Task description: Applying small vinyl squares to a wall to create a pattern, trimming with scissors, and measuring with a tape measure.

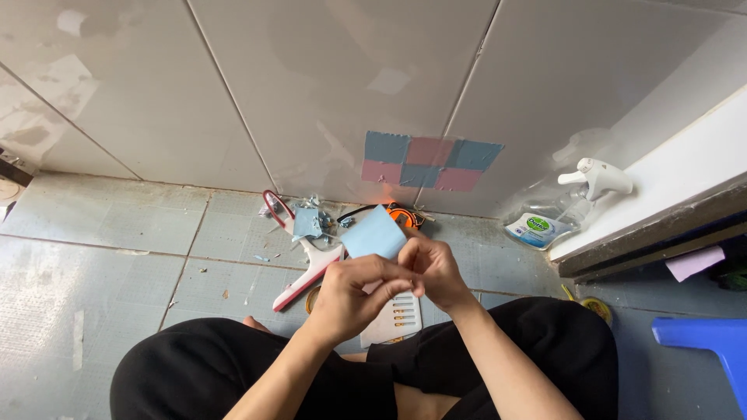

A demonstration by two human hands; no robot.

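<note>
Left fingers (389, 286): curled and pinched on the near edge of the light blue square sheet (373, 232), thumb side pressing against the right hand (434, 268)
Right fingers (416, 250): closed on the same edge of the sheet, tips meeting those of the left hand (350, 299) at one corner
Sheet: held up off the floor, just above and beyond the fingertips, tilted, its far part free
Doing it well: as a judgement, the corner looked like the place being worked, so a small steady pinch with the nails, keeping the sheet flat and uncreased, would serve best; whether a backing layer was parting could not be told
Directly below the hands: a white ribbed plastic tool (394, 319) on the floor, partly hidden
Just left of the fingers: a white and red scraper-like tool (311, 272), with red-handled scissors (274, 206) and blue offcuts (307, 222) beyond it
Just past the sheet: an orange and black tool (401, 214), mostly hidden
Farther ahead on the wall: a patch of blue and pink squares (428, 162) stuck to the white tiles
Well to the right: a clear spray bottle (572, 208) lying on the floor by a white ledge (685, 175)
Far right: a blue plastic stool (712, 338)
Nearest the camera: black-clad knees (194, 365), the person seated on the grey tiled floor (93, 233)
</note>
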